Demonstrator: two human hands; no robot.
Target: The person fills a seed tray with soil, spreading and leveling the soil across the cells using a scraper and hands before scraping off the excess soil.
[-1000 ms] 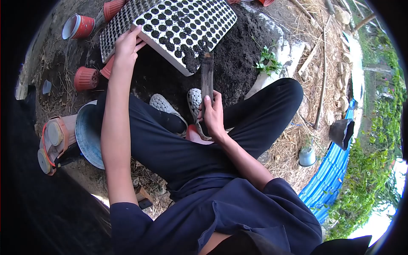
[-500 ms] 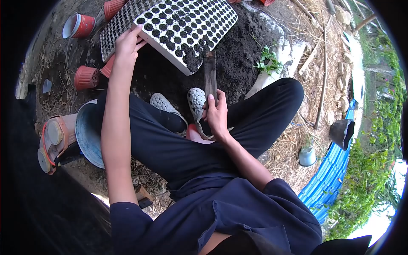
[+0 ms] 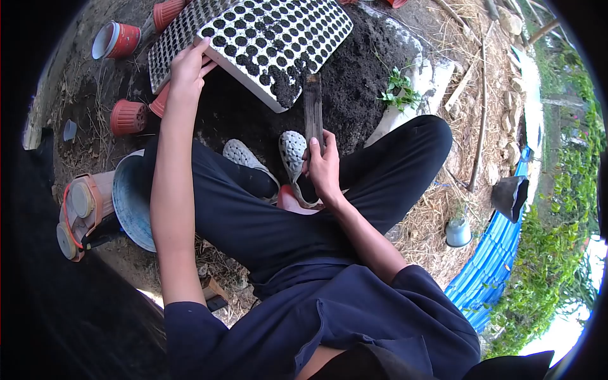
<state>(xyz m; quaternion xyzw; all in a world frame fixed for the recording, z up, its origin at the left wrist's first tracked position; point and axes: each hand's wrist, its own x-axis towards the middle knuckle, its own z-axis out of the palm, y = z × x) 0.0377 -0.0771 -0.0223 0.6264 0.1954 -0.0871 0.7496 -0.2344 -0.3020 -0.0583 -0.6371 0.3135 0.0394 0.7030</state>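
near the lap, the right hand [image 3: 324, 168] has its fingers wrapped round the lower end of a dark flat strip [image 3: 313, 107], thumb along its face. and there's the change: the strip's far end has slid slightly aside from the mounded soil to the white tray's near right edge, so its tip seems a little freer to swing. the shoes [image 3: 292, 149] sit just below, leaving tight room on that side.

farther out, the left hand [image 3: 188, 66] pinches the tray's left edge, thumb on top, fingers beneath; that grip hasn't visibly shifted, so the tray looks steady. the white tray [image 3: 272, 38] lies slantwise beyond the feet, soil in its round holes and heaped on its near corner. its left side laps over a dark tray [image 3: 168, 60], crowding movement there. to its right, loose soil [image 3: 358, 79] spreads toward a leafy sprig [image 3: 400, 95]; the roomier way looks to be over that soil, with the right knee [image 3: 434, 136] as its near bound.

out left, a ribbed pot [image 3: 128, 117]; far right, blue sheeting [image 3: 481, 278] and greenery [image 3: 557, 209].
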